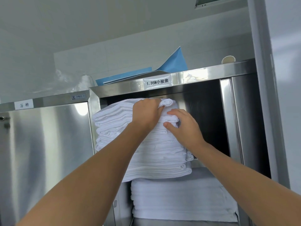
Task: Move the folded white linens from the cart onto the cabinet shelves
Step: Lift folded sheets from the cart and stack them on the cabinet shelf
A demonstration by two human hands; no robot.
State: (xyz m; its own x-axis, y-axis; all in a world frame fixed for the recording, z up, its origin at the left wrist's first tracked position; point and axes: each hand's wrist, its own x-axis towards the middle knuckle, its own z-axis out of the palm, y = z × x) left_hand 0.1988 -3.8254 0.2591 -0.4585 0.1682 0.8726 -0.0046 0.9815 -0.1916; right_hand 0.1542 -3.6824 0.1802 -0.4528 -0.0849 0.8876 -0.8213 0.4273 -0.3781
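Observation:
A tall stack of folded white linens (114, 121) fills the left half of the top shelf of the steel cabinet (200, 73), its front hanging out past the shelf edge. My left hand (146, 114) grips the rolled top fold of the stack, fingers curled over it. My right hand (182, 126) rests on the stack's right front, fingers on the cloth and thumb pressed against a fold. A second pile of white linens (182, 199) lies on the shelf below. The cart is out of view.
The right half of the top shelf (205, 121) is dark and open. A closed steel door (48, 144) stands to the left, another door panel (249, 124) at right. Blue sheets (172, 64) and a paper cup (228, 59) lie on the cabinet top.

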